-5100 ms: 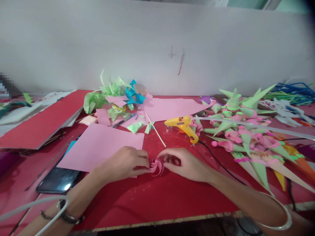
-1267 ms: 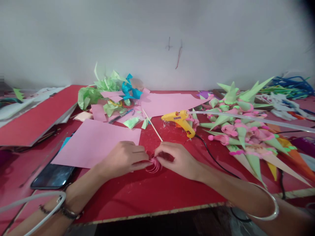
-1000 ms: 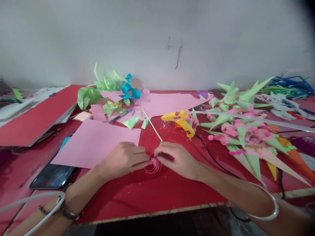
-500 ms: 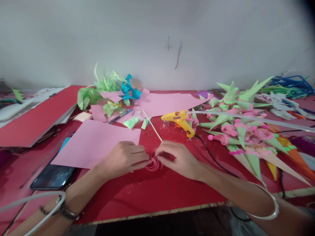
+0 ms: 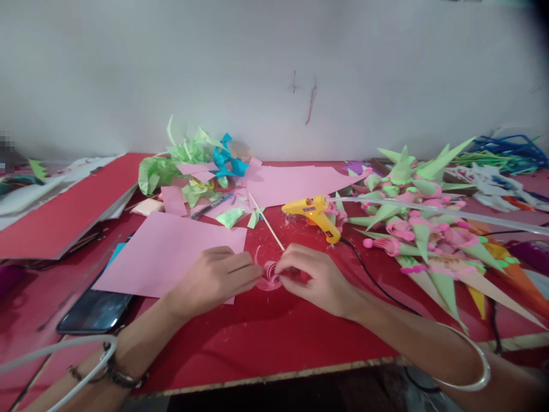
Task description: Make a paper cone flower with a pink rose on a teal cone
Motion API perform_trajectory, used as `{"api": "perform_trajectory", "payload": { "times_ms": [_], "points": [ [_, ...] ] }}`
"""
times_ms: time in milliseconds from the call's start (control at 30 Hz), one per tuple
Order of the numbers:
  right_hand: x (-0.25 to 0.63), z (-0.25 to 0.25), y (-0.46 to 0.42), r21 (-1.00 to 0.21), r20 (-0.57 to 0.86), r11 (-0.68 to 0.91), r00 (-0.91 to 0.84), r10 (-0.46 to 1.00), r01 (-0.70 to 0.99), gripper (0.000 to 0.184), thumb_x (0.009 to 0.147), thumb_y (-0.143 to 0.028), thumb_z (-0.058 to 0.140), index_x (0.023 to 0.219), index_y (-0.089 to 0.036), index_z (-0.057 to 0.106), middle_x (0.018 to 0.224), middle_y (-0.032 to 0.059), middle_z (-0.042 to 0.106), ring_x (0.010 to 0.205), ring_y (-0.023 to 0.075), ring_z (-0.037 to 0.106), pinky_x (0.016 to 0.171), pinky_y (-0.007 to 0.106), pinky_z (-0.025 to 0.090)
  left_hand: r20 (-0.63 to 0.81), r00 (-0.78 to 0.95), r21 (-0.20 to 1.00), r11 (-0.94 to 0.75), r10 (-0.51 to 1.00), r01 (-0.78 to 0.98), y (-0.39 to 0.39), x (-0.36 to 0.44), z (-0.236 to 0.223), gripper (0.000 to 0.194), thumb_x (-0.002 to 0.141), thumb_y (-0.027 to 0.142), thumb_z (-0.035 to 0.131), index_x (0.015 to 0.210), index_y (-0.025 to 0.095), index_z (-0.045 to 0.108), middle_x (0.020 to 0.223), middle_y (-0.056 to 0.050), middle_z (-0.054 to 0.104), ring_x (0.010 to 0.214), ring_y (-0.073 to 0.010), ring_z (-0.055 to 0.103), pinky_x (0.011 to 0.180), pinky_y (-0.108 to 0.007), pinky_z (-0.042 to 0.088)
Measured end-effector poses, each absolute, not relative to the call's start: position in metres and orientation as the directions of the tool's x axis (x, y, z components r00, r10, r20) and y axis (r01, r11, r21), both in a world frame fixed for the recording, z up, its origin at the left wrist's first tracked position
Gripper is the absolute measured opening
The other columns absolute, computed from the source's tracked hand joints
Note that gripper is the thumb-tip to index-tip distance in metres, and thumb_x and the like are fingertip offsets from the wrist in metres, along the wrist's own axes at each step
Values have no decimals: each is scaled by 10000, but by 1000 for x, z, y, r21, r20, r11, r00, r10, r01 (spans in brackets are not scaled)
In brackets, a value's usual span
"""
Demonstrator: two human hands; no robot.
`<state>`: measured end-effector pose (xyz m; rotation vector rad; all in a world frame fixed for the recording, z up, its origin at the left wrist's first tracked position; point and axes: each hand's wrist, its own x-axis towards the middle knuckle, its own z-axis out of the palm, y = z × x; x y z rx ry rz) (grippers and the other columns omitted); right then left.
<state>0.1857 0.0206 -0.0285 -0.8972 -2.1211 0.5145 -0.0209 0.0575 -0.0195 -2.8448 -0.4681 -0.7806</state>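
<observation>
Holding a curled pink paper piece (image 5: 270, 272) at the front part of the red counter (image 5: 295, 343). Pinching it from the left with fingertips of the left hand (image 5: 217, 279), and from the right with those of the right hand (image 5: 319, 281). Having beyond the right hand a thin stick (image 5: 266, 222) and a yellow glue gun (image 5: 315, 212), and beside the left hand a flat pink sheet (image 5: 167, 252), lying partly over a phone (image 5: 92, 312).

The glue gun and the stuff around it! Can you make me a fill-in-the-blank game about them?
1. The left hand and right hand touch a curled paper piece coloured ____.
2. The glue gun has a body coloured ____.
3. Its power cord is coloured ____.
4. The phone lies nearer to the ____ hand.

Missing words: pink; yellow; black; left.
</observation>
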Motion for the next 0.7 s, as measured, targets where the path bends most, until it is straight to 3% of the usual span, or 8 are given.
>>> {"api": "perform_trajectory", "payload": {
  "times_ms": [367,600,700],
  "points": [
    [187,-27,20,-570,542,712,-463,701,410,65,793,-209,510,755,-168,542,720,18,559,657,93,513,603,197,417,564,772,-65,-917,292,394,55,-19,-20,102,801,239,489,874,196,546,789,-3,533,604,-75,516,544,-194,420],
    [189,-27,17,-529,586,721,-423,692,448,74,800,-209,487,743,-181,524,634,-9,528,564,77,481,549,183,394,608,733,-20,-917,305,398,52,-17,-20,487,707,509,529,1040,159,473,916,-87,544,845,-186,541,699,-293,473],
    [188,-27,18,-531,572,718,-435,695,450,60,797,-203,488,752,-181,521,637,-8,523,568,79,479,551,187,391,612,737,-17,-926,288,377,51,-17,-20,348,767,418,510,1005,165,486,895,-73,540,844,-167,532,698,-276,468]
  ]
}}
